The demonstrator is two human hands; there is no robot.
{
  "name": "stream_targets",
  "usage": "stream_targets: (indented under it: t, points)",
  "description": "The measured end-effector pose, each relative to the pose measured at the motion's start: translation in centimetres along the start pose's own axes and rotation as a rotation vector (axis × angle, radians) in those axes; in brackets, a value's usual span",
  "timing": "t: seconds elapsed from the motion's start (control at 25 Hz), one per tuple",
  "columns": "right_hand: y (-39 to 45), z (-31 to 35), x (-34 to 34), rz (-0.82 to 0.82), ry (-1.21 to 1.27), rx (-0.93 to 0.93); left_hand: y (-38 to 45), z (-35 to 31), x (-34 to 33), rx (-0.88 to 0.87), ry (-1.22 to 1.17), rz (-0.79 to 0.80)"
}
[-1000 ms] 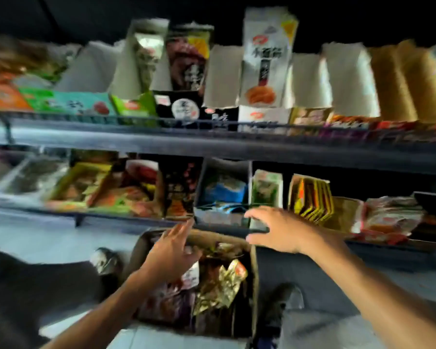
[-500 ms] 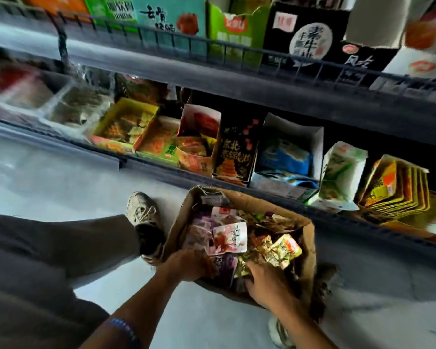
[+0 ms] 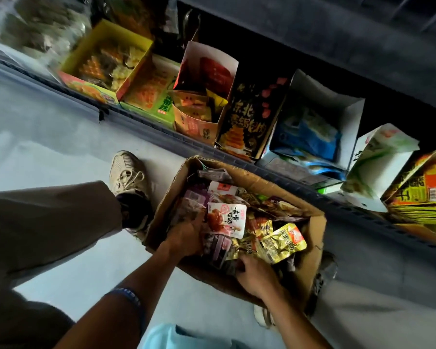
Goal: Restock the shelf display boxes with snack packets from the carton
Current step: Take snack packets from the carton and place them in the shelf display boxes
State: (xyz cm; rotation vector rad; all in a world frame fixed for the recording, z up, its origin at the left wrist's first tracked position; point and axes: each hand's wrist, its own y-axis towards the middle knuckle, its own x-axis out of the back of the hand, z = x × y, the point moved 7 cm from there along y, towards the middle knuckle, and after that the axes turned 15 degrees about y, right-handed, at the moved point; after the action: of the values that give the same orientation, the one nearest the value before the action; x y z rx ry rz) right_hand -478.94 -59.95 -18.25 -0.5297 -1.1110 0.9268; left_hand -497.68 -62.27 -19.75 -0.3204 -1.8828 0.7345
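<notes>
A brown cardboard carton [image 3: 272,186] stands on the floor below the bottom shelf, full of mixed snack packets. A pink-and-white packet [image 3: 227,220] lies on top, with a gold packet [image 3: 283,242] to its right. My left hand [image 3: 186,235] is inside the carton's left side, fingers curled into purple packets [image 3: 194,201]. At the near edge, my right hand [image 3: 255,275] curls its fingers round dark packets under the gold ones. The fingertips of both hands are hidden. Open display boxes line the shelf: yellow [image 3: 106,59], orange [image 3: 194,122], black [image 3: 247,122] and white [image 3: 335,102].
My left leg and beige shoe [image 3: 127,172] are planted on the pale floor just left of the carton; my other shoe [image 3: 320,280] is behind its right corner. A white-green box [image 3: 378,167] and stacked yellow packs [image 3: 423,197] fill the shelf's right end.
My view has dropped from the upper shelves to the carton. Both hands came down from the shelf edge into the carton and now dig among the packets.
</notes>
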Motion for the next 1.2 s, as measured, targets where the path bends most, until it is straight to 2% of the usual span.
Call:
stream_targets:
  t: [0.08,0.12,0.2,0.28,0.36,0.44,0.52,0.64,0.72,0.8,0.84,0.92,1.0,1.08,1.16,1.2]
  points:
    - [0.4,0.3,2.4,-0.241,0.014,0.043,0.7,0.5,-0.5,0.05,-0.068,0.003]
    - [0.6,0.0,3.3,-0.302,0.038,0.03,1.4,0.6,-0.9,0.054,-0.08,-0.032]
    - [1.1,-0.9,3.9,-0.26,0.071,-0.009,1.4,-0.2,-0.2,0.039,0.025,-0.127]
    - [1.1,-0.4,3.3,-0.142,0.048,0.095,1.8,-2.7,1.4,-0.054,0.167,-0.218]
    - [0.4,0.9,1.9,-0.059,0.036,0.237,2.9,-5.2,2.8,-0.187,0.205,-0.225]
    - [0.0,1.4,1.3,-0.073,0.022,0.253,4.2,-5.6,3.1,-0.222,0.164,-0.175]
    - [0.2,1.2,2.8,-0.224,0.008,0.211,4.9,-4.3,3.2,-0.165,0.097,-0.116]
    - [-0.3,-0.7,5.7,-0.466,0.034,0.088,4.8,-3.7,5.1,-0.022,0.104,-0.137]
    - [-1.4,-1.8,7.5,-0.681,0.087,0.001,4.8,-3.9,6.9,0.042,0.145,-0.19]
    - [-2.1,-2.4,9.2,-0.849,0.096,-0.064,4.6,-3.6,7.1,0.106,0.313,-0.132]
    - [-2.0,-2.7,10.1,-0.853,0.092,-0.098,4.3,-3.3,6.6,0.147,0.449,-0.063]
    - [-1.1,-3.3,11.3,-0.742,0.066,-0.177,3.2,-2.7,5.3,0.205,0.702,0.056]
    - [-0.5,-3.8,11.4,-0.632,0.053,-0.206,2.5,-3.9,4.2,0.134,0.802,0.019]
    - [-0.8,-4.2,10.7,-0.585,0.089,-0.208,2.5,-7.2,2.8,-0.104,0.693,-0.121]
    - [-1.2,-4.5,9.8,-0.567,0.101,-0.214,2.4,-10.0,0.3,-0.293,0.57,-0.097]
    - [-1.4,-4.8,9.7,-0.582,0.113,-0.22,2.6,-10.5,-1.3,-0.294,0.56,-0.04]
